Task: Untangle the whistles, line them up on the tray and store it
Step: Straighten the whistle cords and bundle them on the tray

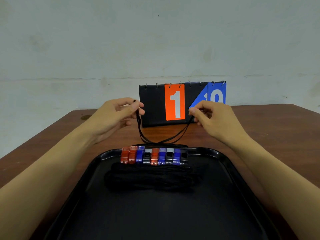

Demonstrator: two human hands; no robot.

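Both bare forearms are reaching forward over a glossy black plastic tray (230, 172) that is lying on a reddish-brown wooden table (277, 129). The left hand (114, 115) is hanging raised above the table beyond the tray, palm turned inward, its thumb and fingertips pinching thin black lanyard cords (161, 139); a small black bead is showing just above the pinch. The right hand (213, 118) is mirroring it at the same height, its thumb and forefinger pinching the other end of the cords, the remaining fingers curling loosely. Between the two hands the cords are sagging in a loop down to the table at the tray's far rim. A row of nine small plastic whistles (154, 156), red, blue and black-and-silver, is lining the tray's far edge side by side, with bundled black cords (152, 179) lying just before them. Behind the hands a black flip scoreboard (152, 104) is standing, showing a white "1" on an orange card and a partly hidden digit on a blue card.
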